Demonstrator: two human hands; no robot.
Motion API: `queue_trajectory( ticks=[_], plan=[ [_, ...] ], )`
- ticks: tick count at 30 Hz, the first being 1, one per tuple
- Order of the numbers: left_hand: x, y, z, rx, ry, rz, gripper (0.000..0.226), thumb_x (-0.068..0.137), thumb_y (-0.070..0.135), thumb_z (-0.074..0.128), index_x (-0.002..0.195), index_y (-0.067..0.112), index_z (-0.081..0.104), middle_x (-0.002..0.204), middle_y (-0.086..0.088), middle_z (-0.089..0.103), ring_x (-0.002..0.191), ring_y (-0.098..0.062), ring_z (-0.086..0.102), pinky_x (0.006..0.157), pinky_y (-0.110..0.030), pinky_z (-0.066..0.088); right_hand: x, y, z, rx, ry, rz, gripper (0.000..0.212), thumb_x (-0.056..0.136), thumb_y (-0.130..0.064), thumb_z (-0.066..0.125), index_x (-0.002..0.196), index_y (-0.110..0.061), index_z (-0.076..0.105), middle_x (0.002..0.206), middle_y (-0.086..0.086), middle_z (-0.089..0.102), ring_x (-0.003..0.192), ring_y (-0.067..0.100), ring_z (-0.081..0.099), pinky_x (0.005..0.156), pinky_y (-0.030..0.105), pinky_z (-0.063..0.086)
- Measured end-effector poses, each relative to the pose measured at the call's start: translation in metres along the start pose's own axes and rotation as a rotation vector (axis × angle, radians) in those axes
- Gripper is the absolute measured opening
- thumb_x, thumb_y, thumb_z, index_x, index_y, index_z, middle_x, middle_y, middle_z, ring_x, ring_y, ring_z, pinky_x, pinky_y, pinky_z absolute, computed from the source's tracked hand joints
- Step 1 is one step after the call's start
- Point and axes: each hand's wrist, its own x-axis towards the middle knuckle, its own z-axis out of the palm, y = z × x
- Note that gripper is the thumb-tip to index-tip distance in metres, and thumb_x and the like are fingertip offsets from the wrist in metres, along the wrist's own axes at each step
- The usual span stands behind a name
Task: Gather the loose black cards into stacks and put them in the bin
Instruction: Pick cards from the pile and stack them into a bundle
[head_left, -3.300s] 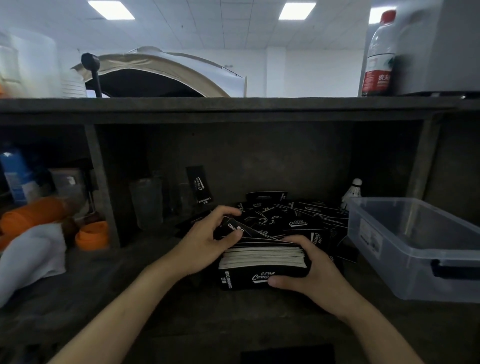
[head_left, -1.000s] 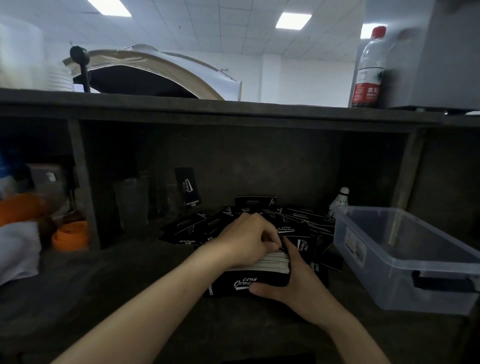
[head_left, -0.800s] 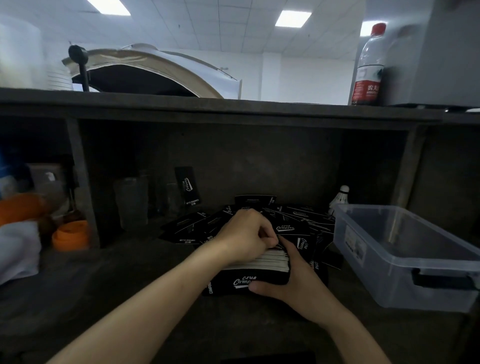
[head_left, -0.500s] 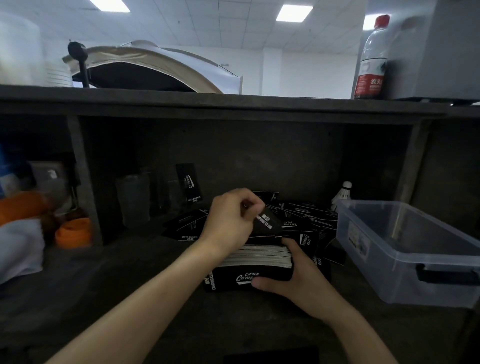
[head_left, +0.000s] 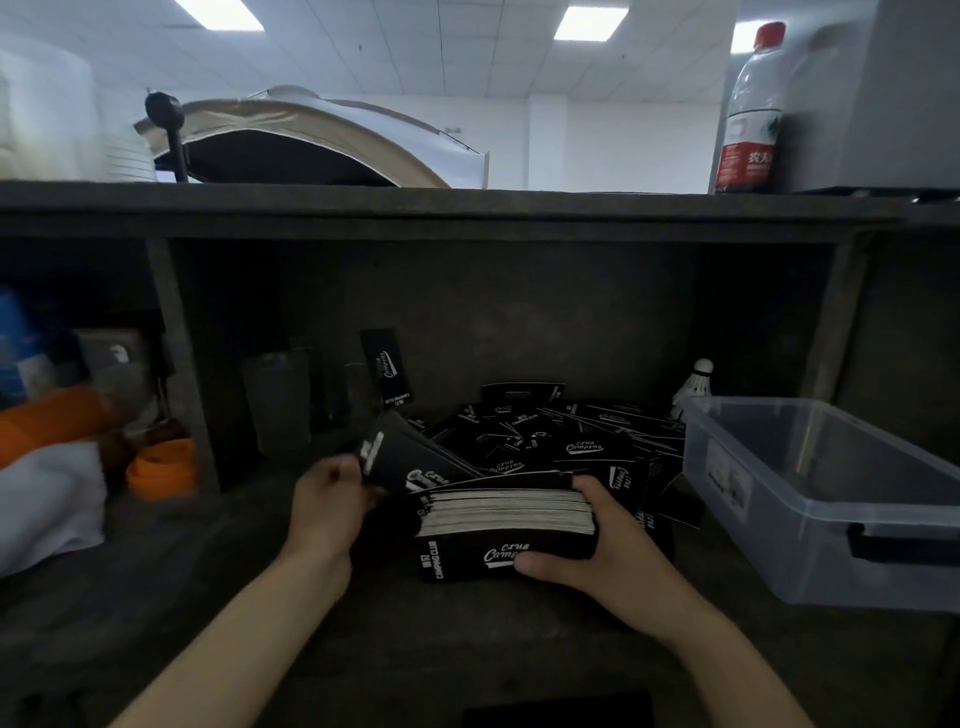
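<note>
2 hands work at the dark shelf; right hand curls round a thick stack of black cards printed "Camping" and "CAMPING CLUB"; left hand, blurred, pinches a few tilted cards just beside it; loose cards heap behind; clear bin stands to the right, a shuttlecock behind it; 1 upright card leans at the back wall; an orange cup sits left.

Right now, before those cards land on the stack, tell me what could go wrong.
1. The left hand pinches the tilted cards by one end, so they may slip or land skewed on the stack.
2. The right hand grips that thick stack at its right end only; the free left end could fan out when lifted.
3. To reach the bin, the stack must clear its wall; it might clip the rim and spill.
</note>
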Motion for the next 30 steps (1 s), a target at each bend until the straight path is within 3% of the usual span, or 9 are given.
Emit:
queue_trajectory(
  ticks=[2,5,10,13,16,21,25,27,30],
  plan=[
    [0.003,-0.013,-0.007,0.171,-0.095,0.012,0.021,0.103,0.010,0.045,0.100,0.016,0.065,0.100,-0.008,0.069,0.094,-0.022,0.066,0.088,-0.039,0.051,0.000,0.000,0.000,0.013,-0.003,-0.007,0.074,0.069,-0.038,0.092,0.127,-0.042,0.047,0.112,-0.038,0.064,0.106,-0.017,0.060,0.087,0.001,0.044],
    [0.000,-0.006,-0.007,0.316,-0.178,0.044,0.022,0.104,0.013,0.045,0.101,0.016,0.067,0.101,0.004,0.065,0.101,-0.017,0.063,0.085,-0.029,0.044,-0.001,-0.001,0.001,-0.008,-0.010,-0.042,0.096,0.062,-0.053,0.091,0.141,-0.051,0.036,0.125,-0.031,0.060,0.118,-0.013,0.055,0.103,0.013,0.043],
    [-0.029,0.020,0.022,0.208,-0.320,0.200,0.037,0.100,0.056,0.042,0.103,0.029,0.067,0.105,0.012,0.072,0.102,-0.006,0.065,0.091,-0.028,0.046,-0.002,-0.003,0.001,-0.032,-0.011,-0.046,0.084,0.065,-0.051,0.090,0.135,-0.048,0.043,0.124,-0.030,0.062,0.116,-0.011,0.058,0.110,0.026,0.047],
    [-0.039,0.012,0.040,0.332,-0.378,0.223,0.009,0.091,0.038,0.070,0.096,0.032,0.074,0.106,0.013,0.071,0.101,-0.002,0.063,0.085,-0.018,0.048,-0.003,-0.003,0.002,-0.053,0.014,-0.063,0.103,0.064,-0.058,0.088,0.146,-0.054,0.027,0.138,-0.033,0.045,0.126,-0.011,0.047,0.111,0.021,0.039],
    [-0.034,0.012,0.042,0.217,-0.352,0.082,0.027,0.082,0.028,0.080,0.107,0.029,0.071,0.113,0.005,0.067,0.102,-0.007,0.063,0.088,-0.024,0.052,0.000,-0.002,0.003,-0.097,0.014,-0.110,0.094,0.062,-0.067,0.083,0.141,-0.060,0.033,0.140,-0.030,0.043,0.128,-0.010,0.045,0.113,0.026,0.040],
    [-0.029,0.010,0.040,0.079,-0.482,-0.065,0.021,0.094,0.017,0.063,0.112,0.023,0.071,0.114,0.001,0.073,0.108,-0.017,0.067,0.101,-0.037,0.051,0.001,0.002,0.004,-0.086,0.011,-0.122,0.087,0.061,-0.063,0.083,0.138,-0.054,0.043,0.134,-0.031,0.045,0.123,-0.015,0.045,0.112,0.020,0.040],
    [-0.017,0.007,0.036,-0.095,-0.543,-0.159,0.025,0.100,0.017,0.051,0.119,0.016,0.068,0.119,-0.001,0.073,0.111,-0.020,0.066,0.089,-0.035,0.052,0.005,0.004,0.001,-0.028,0.027,-0.087,0.100,0.053,-0.057,0.090,0.140,-0.049,0.042,0.125,-0.035,0.057,0.117,-0.018,0.051,0.103,0.011,0.042],
    [-0.012,0.004,0.031,-0.316,-0.484,-0.281,0.037,0.106,0.032,0.040,0.122,0.011,0.065,0.120,-0.007,0.072,0.110,-0.023,0.064,0.083,-0.036,0.050,0.005,0.005,0.001,-0.007,0.024,-0.068,0.098,0.054,-0.052,0.091,0.139,-0.044,0.043,0.124,-0.030,0.059,0.113,-0.019,0.053,0.094,0.004,0.043],
    [-0.013,-0.004,0.033,-0.323,-0.412,-0.249,0.038,0.108,0.028,0.037,0.123,0.007,0.065,0.120,-0.011,0.071,0.107,-0.022,0.065,0.083,-0.032,0.051,0.005,0.003,0.000,-0.013,0.006,-0.051,0.097,0.056,-0.049,0.090,0.140,-0.041,0.042,0.125,-0.030,0.057,0.109,-0.022,0.053,0.095,0.004,0.044]
  ],
)
